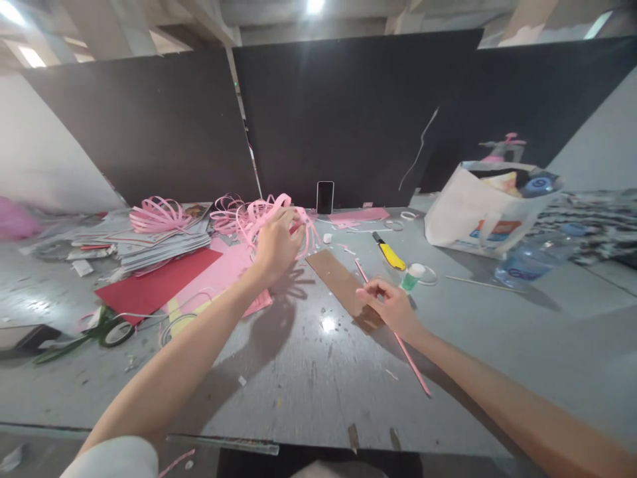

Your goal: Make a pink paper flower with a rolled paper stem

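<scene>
Bare table (298, 385) lies between the forearms, running to the front edge, with only small scraps on it; more open room stretches right of the pink stick (413, 367). Papers and scissors (117, 333) crowd the left, and a white bag (462, 212) and bottle (530, 262) stand toward the right. The left hand (281, 242) reaches into the pink loops (251, 224) near the back; its grip is curled and seems to have hold of some strips, fingertips partly hidden. The right hand (391, 307) covers part of the cardboard strip (338, 280) and stick; its grip is half curled, and I cannot tell whether it pinches the stick. A dark box (24, 337) is cut off at left.
</scene>
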